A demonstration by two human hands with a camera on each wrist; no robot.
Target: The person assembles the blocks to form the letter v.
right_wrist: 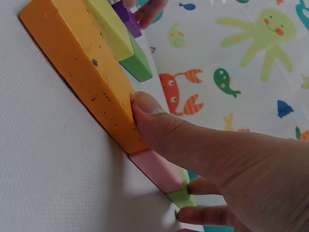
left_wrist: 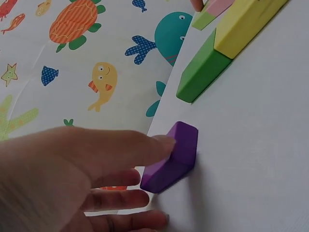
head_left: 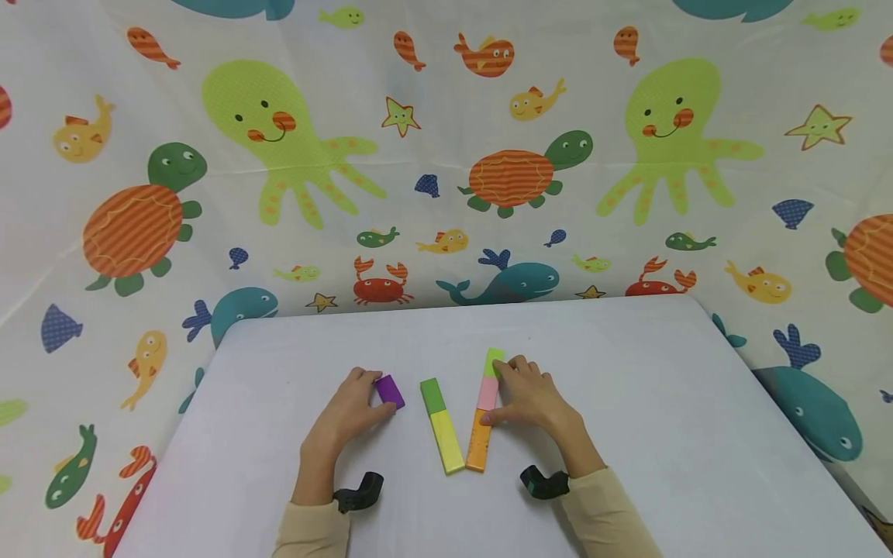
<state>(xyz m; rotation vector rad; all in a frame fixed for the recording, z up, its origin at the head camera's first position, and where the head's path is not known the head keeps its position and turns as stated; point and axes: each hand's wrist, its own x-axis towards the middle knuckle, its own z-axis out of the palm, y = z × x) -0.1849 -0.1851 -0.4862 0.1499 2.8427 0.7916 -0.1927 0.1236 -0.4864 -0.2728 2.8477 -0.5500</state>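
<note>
My left hand (head_left: 350,412) pinches a purple block (head_left: 390,392), with the thumb on its near side and a fingertip at its far corner. In the left wrist view the purple block (left_wrist: 175,159) stands low on the white surface. My right hand (head_left: 537,397) touches a line of three blocks: the thumb lies on the orange block (head_left: 478,442), and fingertips rest by the lime-green block (head_left: 494,356). Between those two sits a pink block (head_left: 487,394). In the right wrist view the orange block (right_wrist: 82,72) has dark specks.
Between the hands, a green block (head_left: 432,396) and a yellow block (head_left: 447,443) lie end to end, slanting towards the orange block's near end. All the blocks rest on a white table (head_left: 628,372). A cloth with sea animals (head_left: 418,155) hangs behind it.
</note>
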